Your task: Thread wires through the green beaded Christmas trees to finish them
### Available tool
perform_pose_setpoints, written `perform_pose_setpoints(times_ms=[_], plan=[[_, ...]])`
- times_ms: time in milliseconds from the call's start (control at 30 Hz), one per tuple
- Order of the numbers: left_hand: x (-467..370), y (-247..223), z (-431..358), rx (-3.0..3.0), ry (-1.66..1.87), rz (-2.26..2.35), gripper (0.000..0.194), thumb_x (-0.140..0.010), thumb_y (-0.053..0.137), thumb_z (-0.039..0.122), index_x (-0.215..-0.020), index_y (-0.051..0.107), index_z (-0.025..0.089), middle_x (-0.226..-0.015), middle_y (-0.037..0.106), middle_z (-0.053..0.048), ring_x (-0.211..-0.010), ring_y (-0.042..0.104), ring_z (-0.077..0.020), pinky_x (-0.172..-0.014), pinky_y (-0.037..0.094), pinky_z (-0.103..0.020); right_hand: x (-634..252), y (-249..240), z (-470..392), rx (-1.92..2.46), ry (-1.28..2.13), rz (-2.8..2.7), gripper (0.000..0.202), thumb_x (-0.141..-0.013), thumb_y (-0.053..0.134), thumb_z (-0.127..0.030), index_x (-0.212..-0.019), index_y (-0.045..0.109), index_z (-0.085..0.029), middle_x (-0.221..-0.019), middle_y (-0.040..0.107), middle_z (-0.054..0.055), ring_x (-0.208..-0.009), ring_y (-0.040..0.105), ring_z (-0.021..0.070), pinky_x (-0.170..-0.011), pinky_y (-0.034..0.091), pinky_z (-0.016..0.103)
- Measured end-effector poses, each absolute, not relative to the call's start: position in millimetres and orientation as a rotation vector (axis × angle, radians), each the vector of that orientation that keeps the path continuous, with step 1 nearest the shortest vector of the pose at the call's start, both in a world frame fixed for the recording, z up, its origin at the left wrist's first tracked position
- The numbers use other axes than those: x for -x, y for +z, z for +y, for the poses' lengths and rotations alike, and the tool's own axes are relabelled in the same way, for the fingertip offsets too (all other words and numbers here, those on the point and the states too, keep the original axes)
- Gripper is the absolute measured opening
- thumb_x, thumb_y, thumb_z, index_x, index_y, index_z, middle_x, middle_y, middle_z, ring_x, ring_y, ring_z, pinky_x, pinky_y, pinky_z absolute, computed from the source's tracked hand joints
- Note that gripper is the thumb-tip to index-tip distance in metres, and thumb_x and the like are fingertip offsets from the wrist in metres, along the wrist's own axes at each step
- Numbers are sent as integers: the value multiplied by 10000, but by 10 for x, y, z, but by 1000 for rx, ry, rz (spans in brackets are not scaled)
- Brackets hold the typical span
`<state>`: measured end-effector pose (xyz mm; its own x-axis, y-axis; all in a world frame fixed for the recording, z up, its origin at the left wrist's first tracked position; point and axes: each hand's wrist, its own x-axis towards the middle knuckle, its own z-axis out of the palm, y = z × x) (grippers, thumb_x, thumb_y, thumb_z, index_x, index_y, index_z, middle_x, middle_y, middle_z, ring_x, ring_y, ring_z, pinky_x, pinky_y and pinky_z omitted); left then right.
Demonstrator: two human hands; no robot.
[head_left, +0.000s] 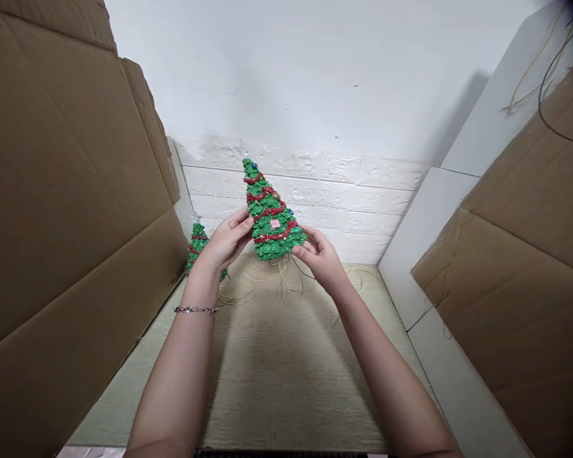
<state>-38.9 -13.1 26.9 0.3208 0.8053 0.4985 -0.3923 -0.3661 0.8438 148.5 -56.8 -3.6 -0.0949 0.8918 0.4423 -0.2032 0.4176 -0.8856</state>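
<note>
A small green Christmas tree figurine (272,219) with red garlands, a pink present and a clear star on top is held up above the table, its tip leaning left. My left hand (229,238) grips its left side, thumb along the edge. On the lower right corner of the tree, my right hand (318,251) is closed with thumb in front and fingers behind. Some fingertips are hidden behind the figurine. A second, similar Christmas tree figurine (198,242) stands at the back left of the table, partly covered by my left hand and wrist.
Thin yellowish and dark wires (281,280) lie at the back of the table (286,381). Cardboard sheets (76,191) rise on the left, with another cardboard piece (516,286) on the right. A white brick-patterned wall (344,165) is behind. More wires (535,95) hang at upper right.
</note>
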Motion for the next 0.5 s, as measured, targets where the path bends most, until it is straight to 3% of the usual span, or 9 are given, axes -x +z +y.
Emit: perform_pose_setpoints(times_ms=[133,333,500], plan=[[245,247,-149,-1395,1287,433,457,-664,724,312,-1085,599,187,-1145,625,-78,-1098,556,-247,-926,454,-344,-1498,-75,-519,666,913,-1336,624,-540,790,-391,-1076,525,-213,-1255,546,80,-1157,518,222,-1011,408,387],[16,153,-111,-1235,1446,483,602,-579,774,254,-1118,512,200,-1072,635,-62,-990,602,-221,-879,481,-354,-1438,-231,-435,813,548,-1462,698,-570,776,-406,-1191,503,-240,-1323,471,77,-1284,371,255,-1085,296,442],[-15,145,-125,-1184,1447,531,509,-586,768,237,-1025,518,184,-1040,636,-54,-964,607,-211,-875,480,-366,-1267,-294,-447,855,439,-1413,765,-578,757,-448,-1229,430,-216,-1322,439,113,-1288,349,272,-1067,298,463]])
